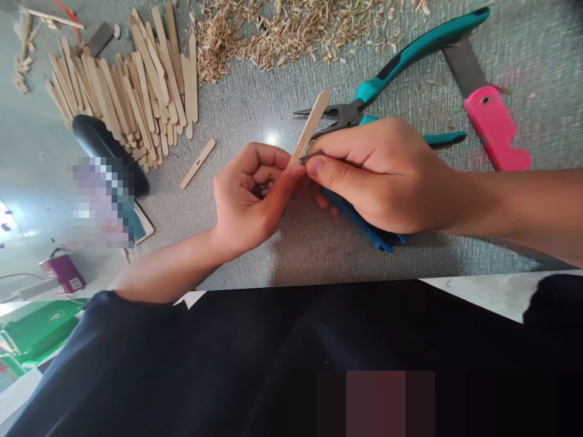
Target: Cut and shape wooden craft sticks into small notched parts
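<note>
My left hand (257, 191) pinches a wooden popsicle stick (314, 121) between thumb and fingers, its free end pointing up and right. In my right hand (387, 176) is a blue utility knife (357, 218), mostly hidden by the palm and fingers. A small dark blade (312, 156) shows at the right fingertips, against the side of the stick. Behind the right hand lie teal-handled needle-nose pliers (348, 114), jaws apart. A single popsicle stick (198, 164) with a small slot in its middle rests left of my left hand.
Many popsicle sticks (136, 91) lie heaped at the upper left beside a black rounded case (109, 155). Wood shavings (273, 30) cover the table's far side. A pink-handled folding knife (496, 127) lies at the right. A phone (144, 221) stands at the left, partly blurred.
</note>
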Demonstrator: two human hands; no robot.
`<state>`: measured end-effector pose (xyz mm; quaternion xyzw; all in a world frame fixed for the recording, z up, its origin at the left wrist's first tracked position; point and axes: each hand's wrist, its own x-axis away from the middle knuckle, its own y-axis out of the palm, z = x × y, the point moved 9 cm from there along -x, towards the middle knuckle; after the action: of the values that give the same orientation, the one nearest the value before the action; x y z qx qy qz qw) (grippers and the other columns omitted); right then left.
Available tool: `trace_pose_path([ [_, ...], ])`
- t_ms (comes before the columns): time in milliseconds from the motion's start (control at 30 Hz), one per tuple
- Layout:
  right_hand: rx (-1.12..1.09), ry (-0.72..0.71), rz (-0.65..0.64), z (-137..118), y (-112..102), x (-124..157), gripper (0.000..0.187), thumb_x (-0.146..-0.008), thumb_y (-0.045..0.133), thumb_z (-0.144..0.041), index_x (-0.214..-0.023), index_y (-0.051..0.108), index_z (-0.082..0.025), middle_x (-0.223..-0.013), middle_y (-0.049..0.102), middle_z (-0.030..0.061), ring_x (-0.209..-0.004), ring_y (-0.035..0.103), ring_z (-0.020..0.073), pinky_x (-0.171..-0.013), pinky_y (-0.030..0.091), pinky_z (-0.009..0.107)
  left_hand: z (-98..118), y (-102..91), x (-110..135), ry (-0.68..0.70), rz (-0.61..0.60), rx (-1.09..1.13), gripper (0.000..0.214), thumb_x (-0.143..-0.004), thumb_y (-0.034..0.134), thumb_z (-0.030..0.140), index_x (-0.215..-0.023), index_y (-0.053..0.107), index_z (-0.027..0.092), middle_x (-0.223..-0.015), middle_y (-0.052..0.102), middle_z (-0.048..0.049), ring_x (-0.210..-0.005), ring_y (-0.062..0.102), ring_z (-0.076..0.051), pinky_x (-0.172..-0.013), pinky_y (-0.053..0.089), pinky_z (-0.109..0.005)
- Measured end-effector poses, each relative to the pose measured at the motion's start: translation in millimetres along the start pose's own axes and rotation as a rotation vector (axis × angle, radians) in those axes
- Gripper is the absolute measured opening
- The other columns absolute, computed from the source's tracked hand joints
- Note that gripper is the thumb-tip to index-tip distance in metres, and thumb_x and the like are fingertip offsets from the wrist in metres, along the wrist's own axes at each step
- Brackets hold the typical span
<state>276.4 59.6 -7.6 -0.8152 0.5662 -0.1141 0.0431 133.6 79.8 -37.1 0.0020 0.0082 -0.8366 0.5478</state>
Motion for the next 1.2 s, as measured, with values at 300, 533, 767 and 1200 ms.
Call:
trace_pose_path([
  [300,0.035,0.039,0.023,2.3,-1.3,-1.0,0.051,-0.119,0.063,-0.017,-0.069,0.060,-0.024,-0.064,0.067,-0.0012,-0.063,0.062,0.0133,-0.067,0.044,0.036,18.2,1.9,1.7,0.166,0.042,-0.065,0.041,-0.110,0.088,0.057,-0.094,0.069,0.024,-0.064,0.070,0.0066,-0.044,0.046,-0.003,-0.041,0.025,-0.020],
  [533,-0.072,0.040,0.094,8.2,-3.6,0.3,0.031,-0.117,0.064,-0.024,-0.086,0.070,-0.022,-0.068,0.069,-0.0016,-0.058,0.062,0.0126,-0.057,0.044,0.031,25.2,-6.8,2.7,0.147,0.089,-0.096,0.036,-0.114,0.081,0.054,-0.096,0.076,0.024,-0.063,0.057,0.0069,-0.048,0.044,-0.004,-0.046,0.033,-0.022],
  [767,-0.241,0.026,0.116,8.5,-5.9,-1.4,0.024,-0.116,0.063,-0.027,-0.092,0.067,-0.025,-0.075,0.066,-0.0009,-0.065,0.062,0.0149,-0.061,0.050,0.031,9.2,-11.3,-1.2,0.037,0.074,-0.010,0.027,-0.118,0.073,0.047,-0.103,0.076,0.026,-0.064,0.061,0.0060,-0.054,0.060,-0.012,-0.054,0.051,-0.028],
  [1200,0.418,-0.589,0.303,-25.7,-4.1,24.3,0.037,-0.122,0.048,-0.047,-0.150,0.062,-0.027,-0.125,0.083,0.0106,-0.094,0.083,0.0237,-0.085,0.068,0.042,8.7,-16.6,-7.2,0.067,0.132,-0.231,0.017,-0.110,0.060,0.031,-0.097,0.068,0.024,-0.067,0.061,0.0042,-0.059,0.051,-0.013,-0.060,0.040,-0.029],
])
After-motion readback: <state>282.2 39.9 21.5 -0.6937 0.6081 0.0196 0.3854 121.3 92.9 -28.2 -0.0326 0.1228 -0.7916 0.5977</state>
